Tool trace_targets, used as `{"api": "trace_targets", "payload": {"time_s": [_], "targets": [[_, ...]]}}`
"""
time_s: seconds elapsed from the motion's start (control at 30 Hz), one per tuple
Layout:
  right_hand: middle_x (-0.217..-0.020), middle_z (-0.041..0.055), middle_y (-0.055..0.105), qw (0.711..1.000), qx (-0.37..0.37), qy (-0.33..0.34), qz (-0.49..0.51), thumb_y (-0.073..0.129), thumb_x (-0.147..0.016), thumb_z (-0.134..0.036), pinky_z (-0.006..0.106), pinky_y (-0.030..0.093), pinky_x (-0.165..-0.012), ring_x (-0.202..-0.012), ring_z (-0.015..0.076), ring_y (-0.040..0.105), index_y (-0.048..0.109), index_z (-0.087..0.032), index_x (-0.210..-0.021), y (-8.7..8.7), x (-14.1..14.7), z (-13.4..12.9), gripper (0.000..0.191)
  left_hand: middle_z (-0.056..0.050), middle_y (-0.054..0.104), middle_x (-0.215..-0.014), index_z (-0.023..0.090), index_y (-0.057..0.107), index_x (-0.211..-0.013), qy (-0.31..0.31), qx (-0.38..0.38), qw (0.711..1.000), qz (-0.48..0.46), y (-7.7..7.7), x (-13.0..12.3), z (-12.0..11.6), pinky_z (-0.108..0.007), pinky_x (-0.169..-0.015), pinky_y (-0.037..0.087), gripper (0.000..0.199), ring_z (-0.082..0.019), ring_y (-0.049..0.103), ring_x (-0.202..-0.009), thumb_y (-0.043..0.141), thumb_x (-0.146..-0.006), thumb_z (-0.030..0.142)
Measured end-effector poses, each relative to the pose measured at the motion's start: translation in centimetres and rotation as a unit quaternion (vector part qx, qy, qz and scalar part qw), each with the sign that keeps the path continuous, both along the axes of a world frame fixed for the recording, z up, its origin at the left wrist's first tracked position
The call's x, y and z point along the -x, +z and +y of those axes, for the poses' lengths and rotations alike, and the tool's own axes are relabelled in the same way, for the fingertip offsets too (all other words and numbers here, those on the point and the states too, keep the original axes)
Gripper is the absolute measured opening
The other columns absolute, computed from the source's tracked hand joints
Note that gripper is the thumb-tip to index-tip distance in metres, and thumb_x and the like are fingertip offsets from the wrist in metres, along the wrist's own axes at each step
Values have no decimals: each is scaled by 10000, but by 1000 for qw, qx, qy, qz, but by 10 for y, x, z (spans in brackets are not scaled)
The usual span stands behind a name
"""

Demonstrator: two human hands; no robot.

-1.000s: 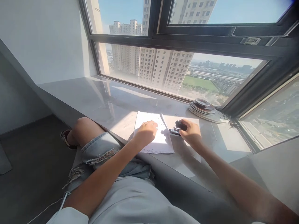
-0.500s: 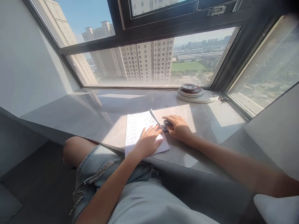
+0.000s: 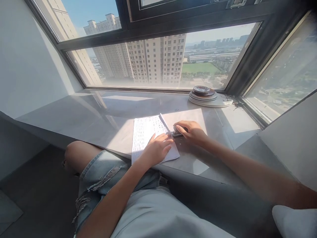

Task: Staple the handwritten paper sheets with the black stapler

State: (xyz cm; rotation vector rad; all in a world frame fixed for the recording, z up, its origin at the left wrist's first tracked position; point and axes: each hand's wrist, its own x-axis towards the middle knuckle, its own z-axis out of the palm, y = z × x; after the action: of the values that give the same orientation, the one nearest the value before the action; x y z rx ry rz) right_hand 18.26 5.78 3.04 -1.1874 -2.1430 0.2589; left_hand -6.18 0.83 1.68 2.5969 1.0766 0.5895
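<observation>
White paper [image 3: 145,134] | left hand [image 3: 158,148] spread on top | right hand [image 3: 192,131] curled round black stapler [image 3: 176,134]

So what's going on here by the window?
A person is sitting at the sill with both hands busy. The left hand lies spread on some written-on paper. The right hand is holding a dark thing that looks like a stapler at the paper's right edge. The hand covers much of it, so I can't tell if it has gripped the paper. A stack of plates sits farther back, near the window.
</observation>
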Motion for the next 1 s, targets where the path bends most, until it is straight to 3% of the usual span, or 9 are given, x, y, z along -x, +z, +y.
{"api": "trace_targets", "payload": {"time_s": [0.17, 0.43, 0.67, 0.8, 1.0], "targets": [[-982, 80, 795, 1000, 1, -13, 3, 451, -1059, -399, 393, 493, -847, -903, 270, 693, 779, -230, -979, -1, 3, -1, 377, -105, 567, -1599, 297, 717, -1325, 10, 0, 1000, 21, -6, 0, 2, -649, -1319, 250, 316, -310, 429, -1563, 503, -1094, 291], [-946, 77, 765, 1000, -3, -16, -15, 425, -1066, -380, 366, 457, -815, -874, 256, 665, 721, -233, -942, 1, 6, -4, 354, -116, 501, -1655, 295, 694, -1362, 10, 4, 1000, 13, -8, -6, 3, -701, -1305, 210, 336, -341, 410, -1574, 485, -1099, 283], [-783, 59, 655, 999, -11, -21, -35, 362, -1096, -374, 348, 381, -705, -731, 218, 553, 582, -236, -771, 3, 11, -12, 416, -121, 632, -1508, 263, 672, -1299, 36, -38, 999, 11, 1, -12, 0, -592, -1295, 337, 256, -312, 523, -1482, 545, -1082, 308], [-775, 59, 644, 999, -21, -26, -40, 375, -1090, -358, 355, 368, -703, -718, 218, 535, 571, -237, -775, 0, 11, -12, 390, -99, 615, -1539, 298, 702, -1300, 11, -7, 1000, 2, 1, 1, -4, -582, -1306, 319, 265, -319, 501, -1505, 586, -1068, 354], [-750, 58, 619, 998, -24, -34, -38, 378, -1093, -357, 356, 354, -692, -707, 219, 532, 525, -241, -750, -2, 11, -10, 391, -113, 572, -1594, 301, 688, -1388, 35, 5, 999, 0, -4, 13, -3, -596, -1313, 275, 340, -341, 454, -1543, 571, -1076, 366]]}}
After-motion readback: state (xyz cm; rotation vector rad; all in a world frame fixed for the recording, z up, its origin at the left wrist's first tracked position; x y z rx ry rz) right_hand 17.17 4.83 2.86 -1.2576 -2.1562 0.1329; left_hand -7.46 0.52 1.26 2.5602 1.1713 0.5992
